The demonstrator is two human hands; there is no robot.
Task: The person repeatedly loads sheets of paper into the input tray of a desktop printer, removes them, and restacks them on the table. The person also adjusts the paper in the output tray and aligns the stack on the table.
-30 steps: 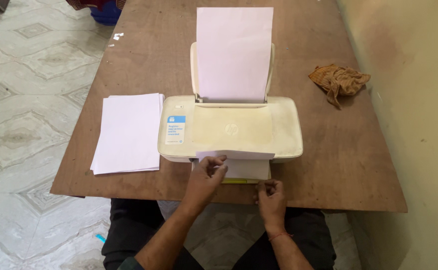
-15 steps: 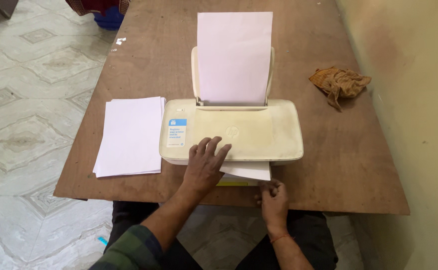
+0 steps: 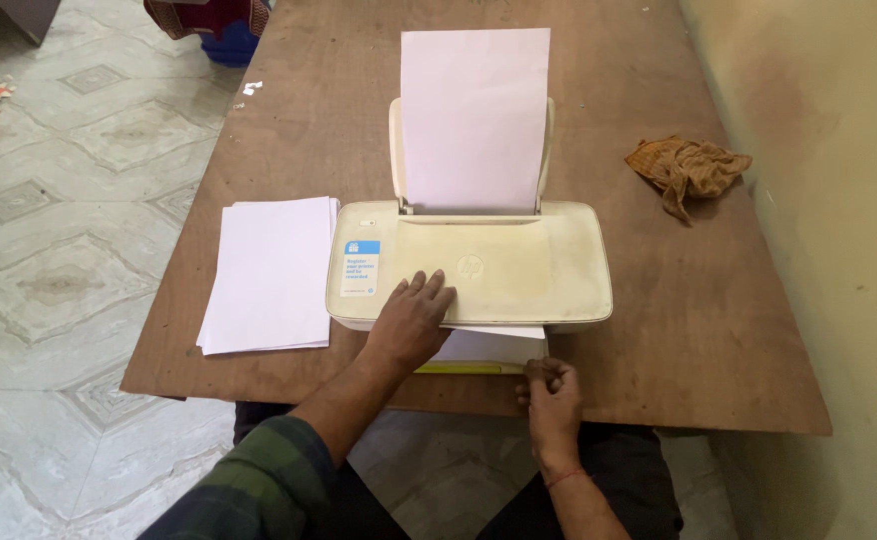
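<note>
Brown wooden table (image 3: 659, 330) holds one cream printer (image 3: 474, 265), with paper (image 3: 476, 120) standing in its back tray. One paper stack (image 3: 271, 275) lies beside it, one rag (image 3: 687, 167) farther off. Left hand (image 3: 411, 320) rests flat and open on the printer. Right hand (image 3: 551, 392), fingers curled, pinches the sheet (image 3: 494, 345) sticking out.

Your left hand (image 3: 411, 318) comes out of a dark plaid sleeve (image 3: 259, 478), green and navy checks, pushed up toward the elbow so the forearm is bare. Your right hand (image 3: 553, 399) has a thin reddish thread (image 3: 564, 476) tied around the wrist. You wear dark trousers (image 3: 619, 470), nearly black.
</note>
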